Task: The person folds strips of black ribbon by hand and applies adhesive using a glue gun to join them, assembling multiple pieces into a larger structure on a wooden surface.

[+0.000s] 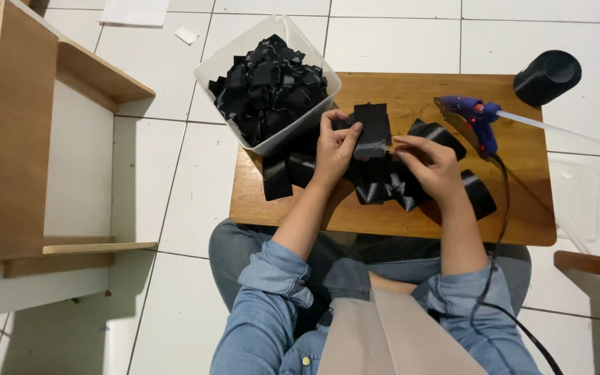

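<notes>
1. Pinching a black ribbon piece with my left hand above the wooden board.
2. My right hand grips another ribbon strip.
3. Light, floppy, probably slippery; I'd hold the edges.

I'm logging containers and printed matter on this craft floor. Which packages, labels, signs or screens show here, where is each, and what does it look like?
No labels, signs or screens show.
Clear plastic tub: at the wooden board's far left corner, rectangular, filled with black ribbon pieces.
Clear plastic lid: flat on the floor, right of the board.
White paper sheet: top edge; no print can be made out.
</notes>
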